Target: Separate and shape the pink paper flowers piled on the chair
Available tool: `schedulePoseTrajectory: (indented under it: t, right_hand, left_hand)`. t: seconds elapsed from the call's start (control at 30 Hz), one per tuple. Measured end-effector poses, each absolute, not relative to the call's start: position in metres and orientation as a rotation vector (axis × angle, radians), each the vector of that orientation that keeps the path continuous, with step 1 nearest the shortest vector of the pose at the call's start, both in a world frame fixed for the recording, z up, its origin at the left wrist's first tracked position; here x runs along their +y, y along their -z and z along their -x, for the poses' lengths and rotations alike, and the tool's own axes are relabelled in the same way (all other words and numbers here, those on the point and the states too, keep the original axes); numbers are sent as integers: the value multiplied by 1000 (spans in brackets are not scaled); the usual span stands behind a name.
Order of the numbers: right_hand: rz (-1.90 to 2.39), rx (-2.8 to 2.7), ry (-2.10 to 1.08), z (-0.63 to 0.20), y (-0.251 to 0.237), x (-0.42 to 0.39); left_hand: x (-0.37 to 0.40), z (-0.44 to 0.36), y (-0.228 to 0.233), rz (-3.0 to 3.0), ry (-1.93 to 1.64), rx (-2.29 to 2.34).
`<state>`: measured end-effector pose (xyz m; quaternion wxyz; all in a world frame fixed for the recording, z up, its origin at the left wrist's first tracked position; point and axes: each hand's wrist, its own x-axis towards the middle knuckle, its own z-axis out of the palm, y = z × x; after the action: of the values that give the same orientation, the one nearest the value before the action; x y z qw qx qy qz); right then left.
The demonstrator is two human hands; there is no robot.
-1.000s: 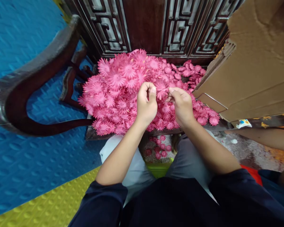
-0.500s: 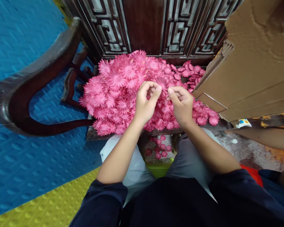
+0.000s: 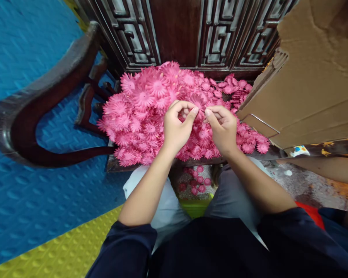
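Left hand (image 3: 176, 129) and right hand (image 3: 224, 129) raised side by side over the heap of pink paper flowers (image 3: 145, 112) on the dark wooden seat (image 3: 116, 164), fingertips almost meeting. Both pinched narrow on one small pink flower (image 3: 199, 103) between them, level with the thumbs, equally near each. Cardboard box (image 3: 313, 81) just right of the heap.

Matt pink paper-like flowers (image 3: 145, 112) on a glossy dark carved wood chair (image 3: 46, 96) (rough brown cardboard (image 3: 316, 77) beside).
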<state>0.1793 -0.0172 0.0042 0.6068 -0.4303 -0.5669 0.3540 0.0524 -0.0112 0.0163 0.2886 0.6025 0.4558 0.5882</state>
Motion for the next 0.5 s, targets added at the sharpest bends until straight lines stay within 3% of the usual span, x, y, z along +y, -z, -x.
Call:
schedulePoseTrajectory:
  t: [0.5]
  right_hand:
    - [1007,-1199,-1039,-177,-6,-14]
  left_hand:
    - [-10,-56,-8,-1625,-1527,1180]
